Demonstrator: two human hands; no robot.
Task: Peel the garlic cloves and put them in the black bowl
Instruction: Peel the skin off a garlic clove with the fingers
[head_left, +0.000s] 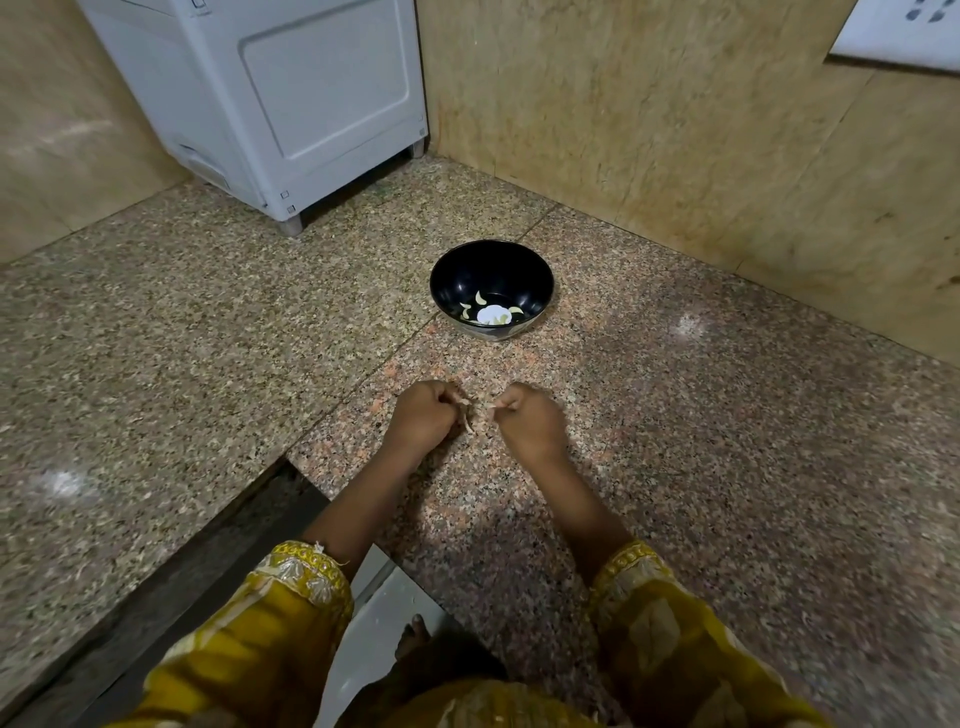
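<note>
The black bowl (491, 270) stands on the granite counter ahead of me, with several pale peeled garlic cloves (480, 298) lying at its bottom. Nearer to me, my left hand (423, 413) is curled and pinches a small garlic clove with papery skin (467, 415) hanging from it. My right hand (530, 415) is curled beside it, its fingertips pinching a bit of the skin (491, 413). The two hands are a few centimetres apart above the counter, and the clove itself is mostly hidden by my fingers.
A white appliance (291, 98) stands at the back left on short feet. Tan walls (675, 130) close the corner behind and to the right of the bowl. The counter's front edge (291, 462) steps back at my left, with a dark gap below it.
</note>
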